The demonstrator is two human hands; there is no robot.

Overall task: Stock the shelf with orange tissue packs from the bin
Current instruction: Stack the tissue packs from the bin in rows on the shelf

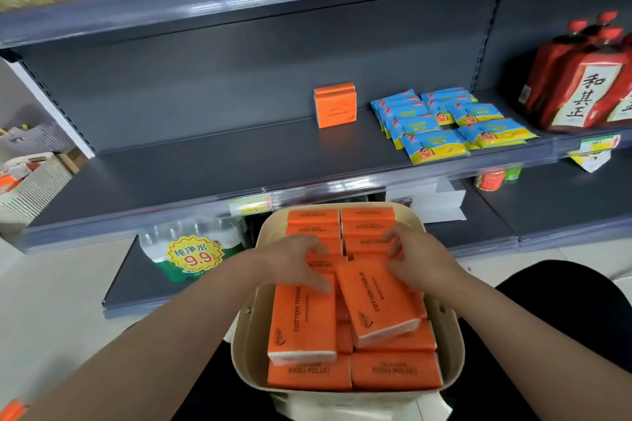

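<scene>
hands: left hand (297,261) curled over orange packs (342,376), grip unclear; right hand (419,260) pinches tilted pack (376,301) | where: bin (247,335) lower centre; shelved stack (335,106) on shelf (205,164) mid-frame | risk: end-only pinch may let the pack slip

Lower tissue packs (343,335) buried under top layer; red bottles (561,79) cropped right.
</scene>
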